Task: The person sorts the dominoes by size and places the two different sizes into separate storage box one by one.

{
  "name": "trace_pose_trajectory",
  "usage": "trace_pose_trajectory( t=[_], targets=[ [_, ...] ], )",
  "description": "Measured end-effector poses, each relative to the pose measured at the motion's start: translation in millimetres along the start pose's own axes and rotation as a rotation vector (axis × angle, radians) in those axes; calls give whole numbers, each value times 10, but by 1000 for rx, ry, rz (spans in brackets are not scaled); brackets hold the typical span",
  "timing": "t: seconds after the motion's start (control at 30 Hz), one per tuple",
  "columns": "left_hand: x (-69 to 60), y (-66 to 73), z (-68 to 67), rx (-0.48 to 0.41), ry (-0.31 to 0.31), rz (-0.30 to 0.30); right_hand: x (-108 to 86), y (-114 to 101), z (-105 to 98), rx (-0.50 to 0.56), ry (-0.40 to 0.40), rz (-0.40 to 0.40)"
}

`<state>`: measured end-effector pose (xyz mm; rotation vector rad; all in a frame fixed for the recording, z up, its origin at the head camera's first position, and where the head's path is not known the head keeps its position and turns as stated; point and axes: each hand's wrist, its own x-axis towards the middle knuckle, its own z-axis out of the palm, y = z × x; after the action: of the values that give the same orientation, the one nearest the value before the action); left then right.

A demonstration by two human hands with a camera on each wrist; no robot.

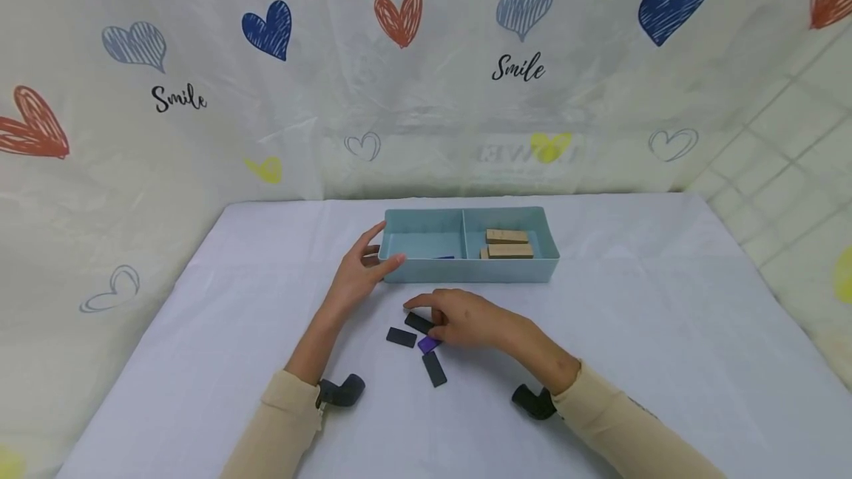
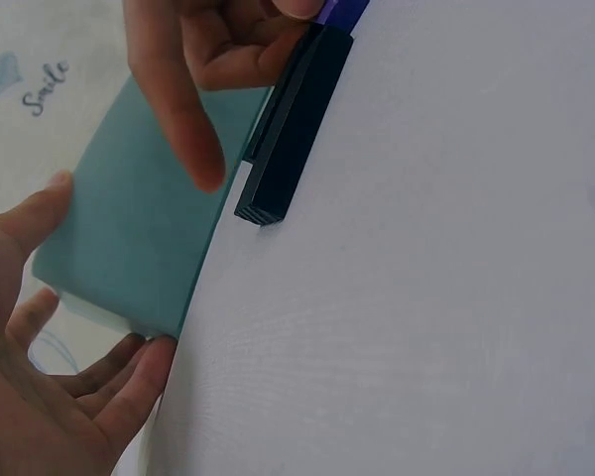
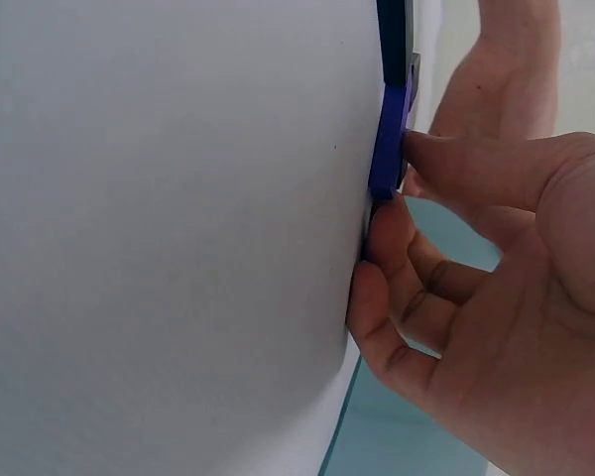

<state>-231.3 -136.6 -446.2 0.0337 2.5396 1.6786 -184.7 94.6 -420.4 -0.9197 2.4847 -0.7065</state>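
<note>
The left hand point(image 1: 354, 278) holds the left end of a teal two-compartment box point(image 1: 466, 270), thumb at the front rim and fingers round the far side. In the left wrist view, its fingertips touch the box's lower edge. Over several small flat blocks, the right hand point(image 1: 471, 318) pinches a purple block point(image 3: 385, 149) between its thumb and a curled finger, while the index finger points outward. The purple block still lies among black blocks: one black block point(image 1: 401, 337) to the left, another black block point(image 1: 435, 369) nearer, and a third black block point(image 1: 418, 322) partly beneath the hand.
Wooden blocks point(image 1: 509, 250) lie in the box's right compartment. A sliver of a purple piece point(image 1: 444, 257) shows in the left one. White cloth covers the table point(image 1: 639, 301), and a heart-patterned curtain point(image 1: 439, 94) hangs behind it. Each wrist carries a black camera mount.
</note>
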Motion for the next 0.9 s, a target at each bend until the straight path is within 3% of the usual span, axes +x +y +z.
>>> trace_pose_trajectory(
  t=[0.23,0.4,0.7,0.9],
  targets=[
    [1,-4,-4,2,4,-4,45,-1,-14,-17,-34,17],
    [10,-11,-2,1,3,-5,53,-4,-23,28,-40,46],
    [20,-17,-1,-15,-2,-1,40,1,-9,112,31,55],
    [34,-33,-2,-13,-2,1,42,12,7,106,66,41]
  ],
)
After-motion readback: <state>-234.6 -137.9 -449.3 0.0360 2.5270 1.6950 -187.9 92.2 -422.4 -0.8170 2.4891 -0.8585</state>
